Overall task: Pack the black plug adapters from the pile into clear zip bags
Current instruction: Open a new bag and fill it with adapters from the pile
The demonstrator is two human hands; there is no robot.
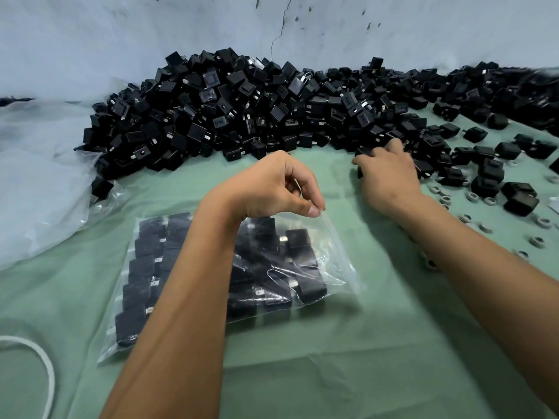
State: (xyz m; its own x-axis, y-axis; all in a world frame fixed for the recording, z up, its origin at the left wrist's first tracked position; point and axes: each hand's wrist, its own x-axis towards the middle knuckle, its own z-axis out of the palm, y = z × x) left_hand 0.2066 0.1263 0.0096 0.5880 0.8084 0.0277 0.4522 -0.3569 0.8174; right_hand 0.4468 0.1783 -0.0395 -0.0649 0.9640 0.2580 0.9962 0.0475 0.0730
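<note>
Our left hand (272, 186) pinched the clear zip bag's (329, 261) upper edge mid-frame; our right hand (388, 170), fingers curled, gripped black adapters (363, 152) at the pile's (227, 113) edge.

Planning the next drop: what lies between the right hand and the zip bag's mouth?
Head view: only bare green cloth separates the right hand from the zip bag.

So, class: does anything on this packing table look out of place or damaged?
Yes. Small grey rings lie scattered on the green cloth right of the right hand, unlike the black adapters. The wall behind is cracked.
</note>
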